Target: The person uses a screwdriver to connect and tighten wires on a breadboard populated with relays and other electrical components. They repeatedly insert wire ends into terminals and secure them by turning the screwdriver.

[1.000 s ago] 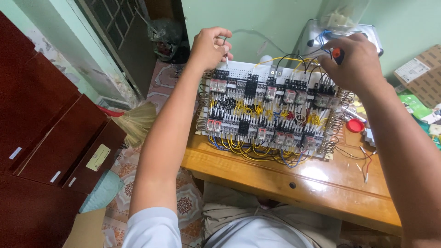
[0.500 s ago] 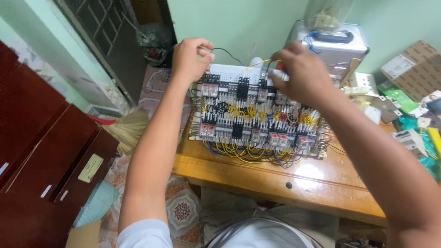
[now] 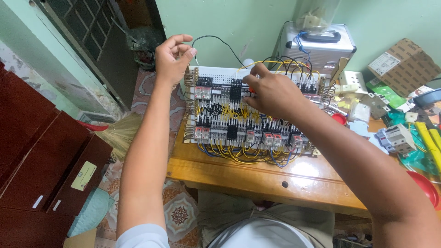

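Observation:
A white wiring panel (image 3: 216,76) packed with relays and with yellow, black and blue wires stands tilted on a wooden table (image 3: 257,179). My left hand (image 3: 172,57) is raised above the panel's top left corner. Its fingertips pinch the end of a thin black wire (image 3: 220,41) that arcs right toward the panel's top edge. My right hand (image 3: 273,94) lies over the panel's upper middle with its fingers curled. A small red tool handle (image 3: 251,90) shows by the thumb; the rest of the tool is hidden.
A silver case (image 3: 317,46) stands behind the panel. To the right are a cardboard box (image 3: 404,59), a grey breaker (image 3: 395,138), yellow tools (image 3: 427,138) and a red bowl (image 3: 425,186). On the left are a dark red cabinet (image 3: 41,160) and a broom (image 3: 119,133).
My right hand moved from the panel's top right corner left and down to its upper middle. My left hand stayed by the top left corner, and the black wire now shows clearly.

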